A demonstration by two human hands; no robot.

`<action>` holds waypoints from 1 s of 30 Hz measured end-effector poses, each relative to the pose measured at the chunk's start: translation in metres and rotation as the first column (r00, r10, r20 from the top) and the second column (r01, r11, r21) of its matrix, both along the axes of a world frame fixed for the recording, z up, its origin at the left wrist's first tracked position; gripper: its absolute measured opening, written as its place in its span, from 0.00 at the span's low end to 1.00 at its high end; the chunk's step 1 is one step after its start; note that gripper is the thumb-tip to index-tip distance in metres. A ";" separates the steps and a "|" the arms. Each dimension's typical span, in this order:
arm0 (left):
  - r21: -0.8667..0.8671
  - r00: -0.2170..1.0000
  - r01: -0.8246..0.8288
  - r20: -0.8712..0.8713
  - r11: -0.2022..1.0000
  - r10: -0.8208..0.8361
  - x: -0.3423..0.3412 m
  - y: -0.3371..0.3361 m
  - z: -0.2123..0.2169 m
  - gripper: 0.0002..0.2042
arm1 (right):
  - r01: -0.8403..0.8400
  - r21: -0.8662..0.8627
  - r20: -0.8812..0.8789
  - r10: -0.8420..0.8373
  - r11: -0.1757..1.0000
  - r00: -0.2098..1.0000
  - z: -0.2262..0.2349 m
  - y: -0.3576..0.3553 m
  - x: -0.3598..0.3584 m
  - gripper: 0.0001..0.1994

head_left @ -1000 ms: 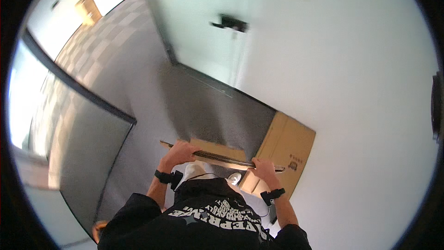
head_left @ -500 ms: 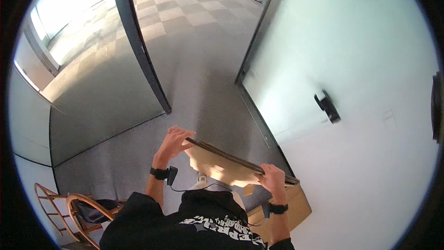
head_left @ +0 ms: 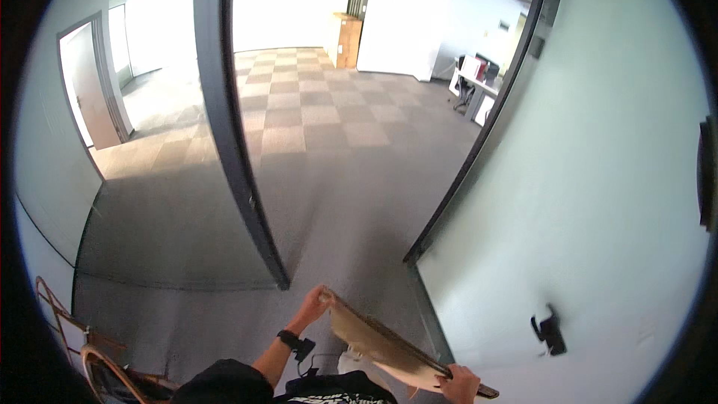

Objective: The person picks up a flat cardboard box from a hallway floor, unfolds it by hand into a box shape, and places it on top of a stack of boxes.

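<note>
A flat stack of brown cardboard is in both my hands, held in front of my body and slanting down toward the right. My left hand grips its far left corner, fingers closed over the edge. At the opposite end my right hand is closed round the upper edge near the right corner. The dark layered edge of the cardboard faces up, and its lower part is cut off by the frame.
Ahead is a doorway between a dark post with a glass panel and an open frosted glass door with a black handle. Beyond lie checkered carpet, a wooden cabinet and a desk. A wooden chair stands at left.
The view has tilted up, showing more of the room beyond. The doorway, hands and cardboard sit lower in the picture. Both hands keep hold of the cardboard.
</note>
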State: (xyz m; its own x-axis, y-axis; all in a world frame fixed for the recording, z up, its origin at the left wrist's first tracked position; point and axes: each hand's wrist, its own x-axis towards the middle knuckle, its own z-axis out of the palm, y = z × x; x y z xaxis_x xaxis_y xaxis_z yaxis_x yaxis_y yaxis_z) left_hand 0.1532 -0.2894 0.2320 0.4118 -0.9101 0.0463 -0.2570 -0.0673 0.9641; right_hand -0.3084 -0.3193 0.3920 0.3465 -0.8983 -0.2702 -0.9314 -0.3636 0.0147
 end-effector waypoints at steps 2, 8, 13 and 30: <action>-0.034 0.996 0.010 0.089 0.999 -0.007 0.013 -0.025 0.024 0.14 | 0.014 -0.044 0.134 -0.008 0.999 0.991 0.006 -0.033 0.010 0.17; -0.118 0.977 -0.185 -0.124 0.976 0.171 0.101 -0.104 0.041 0.08 | -0.196 -0.153 0.366 0.240 0.969 0.899 0.030 -0.201 0.109 0.14; -0.259 0.915 -0.331 -0.324 0.907 0.241 0.167 -0.137 0.098 0.10 | -0.343 -0.237 0.466 0.416 0.909 0.781 0.013 -0.318 0.192 0.12; -0.305 0.917 -0.366 -0.278 0.879 0.285 0.436 -0.404 0.101 0.04 | -0.504 -0.248 0.489 0.556 0.827 0.673 0.006 -0.651 0.509 0.14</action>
State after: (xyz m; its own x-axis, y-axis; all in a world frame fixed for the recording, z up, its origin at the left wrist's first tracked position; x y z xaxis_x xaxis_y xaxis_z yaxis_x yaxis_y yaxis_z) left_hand 0.5891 -0.6939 0.3327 0.7178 -0.6653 0.2054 -0.0590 0.2358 0.9700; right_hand 0.2006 -0.9701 0.3981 0.8321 -0.5293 0.1659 -0.4512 -0.8198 -0.3527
